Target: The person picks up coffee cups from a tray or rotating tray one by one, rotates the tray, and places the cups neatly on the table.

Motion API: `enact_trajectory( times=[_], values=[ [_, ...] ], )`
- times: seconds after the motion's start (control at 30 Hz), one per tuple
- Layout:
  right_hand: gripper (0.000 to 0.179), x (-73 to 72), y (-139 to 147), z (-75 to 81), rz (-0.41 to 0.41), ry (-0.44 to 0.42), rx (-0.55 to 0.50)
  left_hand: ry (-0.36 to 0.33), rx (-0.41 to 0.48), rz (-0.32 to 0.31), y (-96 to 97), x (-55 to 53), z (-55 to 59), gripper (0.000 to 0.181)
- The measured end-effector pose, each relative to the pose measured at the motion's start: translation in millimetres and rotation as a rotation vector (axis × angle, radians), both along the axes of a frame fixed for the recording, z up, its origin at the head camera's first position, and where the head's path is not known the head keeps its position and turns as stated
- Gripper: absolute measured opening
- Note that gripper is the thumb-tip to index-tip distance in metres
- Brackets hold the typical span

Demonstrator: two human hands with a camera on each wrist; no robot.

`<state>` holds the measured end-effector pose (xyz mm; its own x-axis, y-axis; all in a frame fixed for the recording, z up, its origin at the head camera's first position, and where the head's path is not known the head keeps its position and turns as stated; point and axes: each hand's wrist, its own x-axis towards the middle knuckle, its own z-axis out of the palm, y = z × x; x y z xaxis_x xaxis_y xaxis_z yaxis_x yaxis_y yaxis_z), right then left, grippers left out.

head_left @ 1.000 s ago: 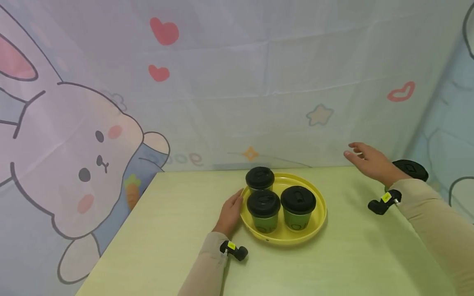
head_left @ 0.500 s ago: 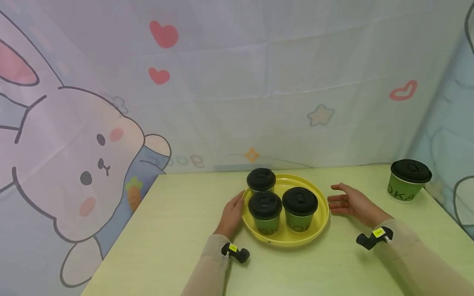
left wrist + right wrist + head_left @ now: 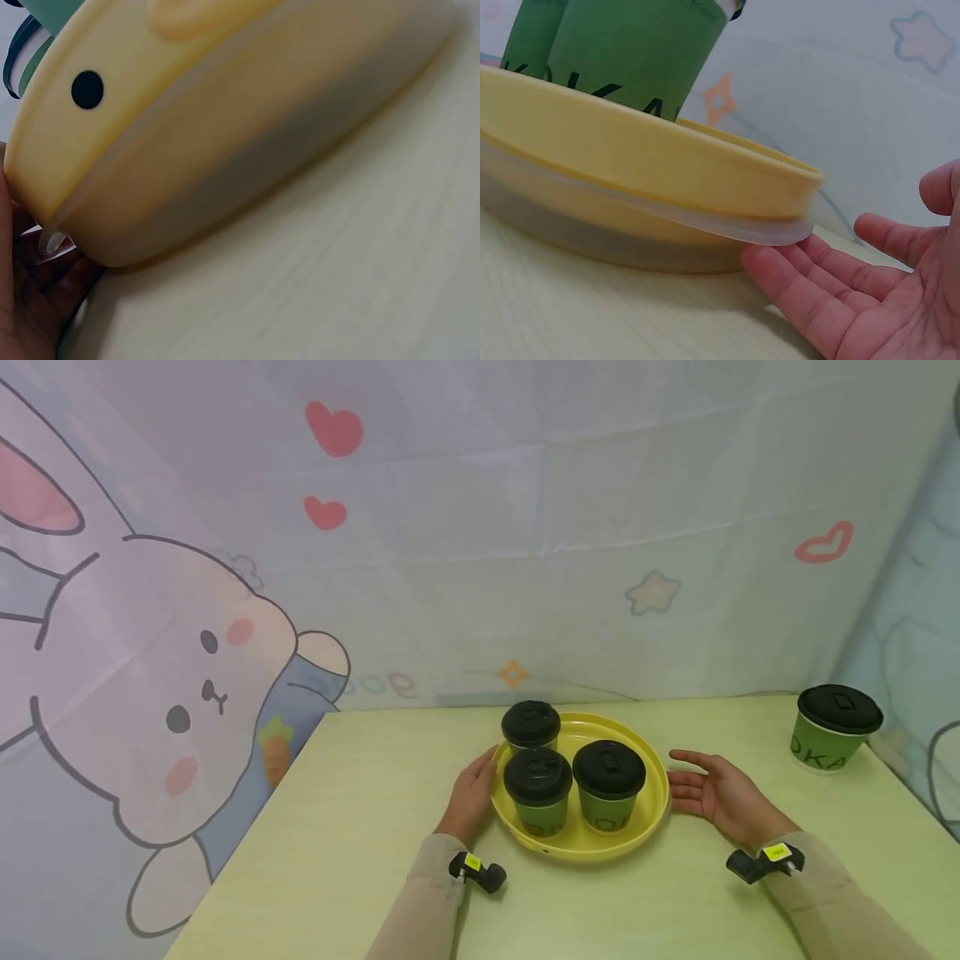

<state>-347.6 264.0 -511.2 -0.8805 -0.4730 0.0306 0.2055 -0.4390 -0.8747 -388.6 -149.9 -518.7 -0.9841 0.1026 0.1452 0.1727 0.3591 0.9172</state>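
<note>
A round yellow tray point(image 3: 651, 814) carries three green paper cups with black lids: a rear cup point(image 3: 530, 724), a front-left cup point(image 3: 537, 792) and a front-right cup point(image 3: 609, 787). At its left edge my left hand point(image 3: 468, 793) holds the tray, thumb against the wall and fingers under the lip in the left wrist view. On the other side my right hand point(image 3: 716, 793) lies palm up. In the right wrist view its straight fingers point(image 3: 802, 289) reach beneath the tray's pale lip point(image 3: 772, 231), with the thumb point(image 3: 941, 187) away from the wall.
Another lidded green cup point(image 3: 835, 728) stands at the far right of the pale table point(image 3: 360, 802), near its edge. Behind the table hangs a printed cloth point(image 3: 465, 527) with a rabbit and hearts.
My right hand has come away from the far-right cup, down and left to the tray's right edge. The left hand has stayed at the tray's left edge.
</note>
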Motion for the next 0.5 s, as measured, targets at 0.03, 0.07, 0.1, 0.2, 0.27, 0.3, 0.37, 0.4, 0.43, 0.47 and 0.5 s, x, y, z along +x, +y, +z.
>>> enact_trajectory(
  times=[0.03, 0.07, 0.1, 0.2, 0.27, 0.3, 0.37, 0.4, 0.43, 0.47, 0.5],
  values=[
    [0.039, 0.4, 2, -1.2, 0.010, 0.011, -0.012, -0.004, 0.001, 0.004, 1.1, 0.0, 0.2, 0.048],
    [0.040, 0.6, 3, -1.8, 0.020, 0.018, -0.026, -0.008, 0.001, 0.011, 1.9, -0.2, 0.5, 0.048],
    [0.040, 0.5, 4, -2.3, 0.025, 0.024, -0.031, -0.015, 0.009, 0.019, 2.8, 0.1, 2.1, 0.048],
    [0.041, 0.7, 3, -2.4, 0.019, 0.038, -0.023, -0.016, 0.045, 0.055, 4.4, 1.0, 10.2, 0.047],
    [0.041, 0.8, 1, -2.5, 0.011, 0.043, -0.021, 0.024, 0.077, 0.093, 6.4, 3.0, 21.4, 0.046],
    [0.041, 1.0, 1, -2.8, 0.005, 0.047, -0.016, 0.064, 0.097, 0.112, 7.9, 4.5, 29.2, 0.045],
    [0.041, 1.6, 0, -3.4, -0.002, 0.058, -0.014, 0.169, 0.122, 0.166, 12.9, 9.4, 48.3, 0.043],
    [0.042, 1.8, -1, -3.7, -0.003, 0.058, -0.017, 0.233, 0.134, 0.189, 16.4, 13.1, 59.0, 0.041],
    [0.042, 2.0, 0, -4.3, -0.004, 0.057, -0.024, 0.302, 0.139, 0.208, 20.5, 16.8, 69.5, 0.039],
    [0.042, 2.2, 0, -4.6, -0.005, 0.059, -0.027, 0.375, 0.142, 0.214, 25.5, 21.5, 79.9, 0.037],
    [0.042, 2.3, 1, -5.1, -0.006, 0.061, -0.030, 0.446, 0.139, 0.208, 30.9, 26.3, 89.1, 0.036]
  ],
)
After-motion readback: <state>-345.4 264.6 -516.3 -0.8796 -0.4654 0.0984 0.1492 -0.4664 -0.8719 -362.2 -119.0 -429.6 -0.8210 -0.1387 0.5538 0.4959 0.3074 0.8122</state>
